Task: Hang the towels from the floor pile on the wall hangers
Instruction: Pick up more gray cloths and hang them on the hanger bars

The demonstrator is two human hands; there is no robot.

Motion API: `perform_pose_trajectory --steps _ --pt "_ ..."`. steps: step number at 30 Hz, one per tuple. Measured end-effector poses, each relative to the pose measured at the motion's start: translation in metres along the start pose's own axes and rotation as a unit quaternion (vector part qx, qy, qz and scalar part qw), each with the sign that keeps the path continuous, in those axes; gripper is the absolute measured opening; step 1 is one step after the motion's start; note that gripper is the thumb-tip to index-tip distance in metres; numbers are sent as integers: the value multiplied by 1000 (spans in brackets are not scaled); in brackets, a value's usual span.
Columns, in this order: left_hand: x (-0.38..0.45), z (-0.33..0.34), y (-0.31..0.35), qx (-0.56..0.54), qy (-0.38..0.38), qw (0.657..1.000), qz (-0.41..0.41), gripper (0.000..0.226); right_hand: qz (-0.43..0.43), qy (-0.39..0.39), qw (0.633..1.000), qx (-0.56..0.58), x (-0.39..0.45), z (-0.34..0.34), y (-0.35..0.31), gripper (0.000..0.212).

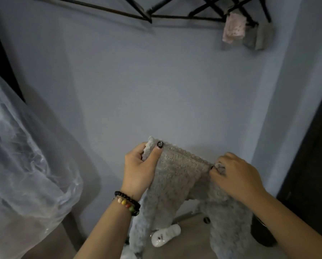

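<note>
The blue wall fills most of the view. It looks smooth and flat. High up on it are the wall hangers, thin dark bars that cross each other like a fold-out rack. They look hard, like metal.

On the left is a big sheet of clear plastic. It is crinkly and shiny and covers something I cannot make out.

In the middle is a gray towel. It is fluffy and soft, with a bumpy, curly top. It is held up in the air in front of the wall, well below the hangers, and its long ends hang down toward the floor.

Both hands hold the towel's top edge. The left hand has its fingers curled round one corner, with the thumb pressed flat on the front. The right hand pinches the other corner with bent fingers. The edge is stretched out between them.

Some of the job looks done. At the right end of the hangers a pale pink towel hangs down, and a gray cloth hangs just beside it. The rest of the bars are bare. The towel in the hands is not on a bar yet, so I think it needs to be lifted up and draped over one. I cannot see the floor pile well, so I cannot tell how many towels are left.

On the floor lies a small white slipper, smooth and rounded.
</note>
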State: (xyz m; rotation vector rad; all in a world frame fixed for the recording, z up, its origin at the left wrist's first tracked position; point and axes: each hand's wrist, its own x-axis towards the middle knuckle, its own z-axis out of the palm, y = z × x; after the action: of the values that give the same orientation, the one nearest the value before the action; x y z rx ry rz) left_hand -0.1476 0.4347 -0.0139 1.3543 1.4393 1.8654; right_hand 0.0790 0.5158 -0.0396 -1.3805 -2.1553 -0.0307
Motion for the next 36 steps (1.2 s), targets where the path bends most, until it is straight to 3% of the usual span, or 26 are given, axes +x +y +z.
perform_pose_trajectory --steps 7,12,17,20,24,30,34,36 --pt "-38 132 26 -40 -26 999 16 34 63 -62 996 -4 -60 -71 121 22" --pt "-57 208 47 -41 -35 998 20 30 113 -107 988 19 -92 -103 191 26" --pt "-54 249 34 -48 -10 998 -43 39 181 -120 965 146 -91 -123 235 35" --pt "-46 262 18 -52 -4 992 -111 43 196 -131 947 218 -78 -129 251 34" --pt "-24 275 -9 -37 -35 986 -160 26 201 -126 924 300 -56 -129 260 6" --pt "26 322 -56 -62 -88 975 -194 34 174 -116 915 345 4 -123 273 22" --pt "62 357 -74 -97 -121 967 -201 47 195 -169 888 380 61 -113 289 37" --pt "87 372 -82 -122 -115 966 -198 29 199 -208 878 382 93 -104 298 39"
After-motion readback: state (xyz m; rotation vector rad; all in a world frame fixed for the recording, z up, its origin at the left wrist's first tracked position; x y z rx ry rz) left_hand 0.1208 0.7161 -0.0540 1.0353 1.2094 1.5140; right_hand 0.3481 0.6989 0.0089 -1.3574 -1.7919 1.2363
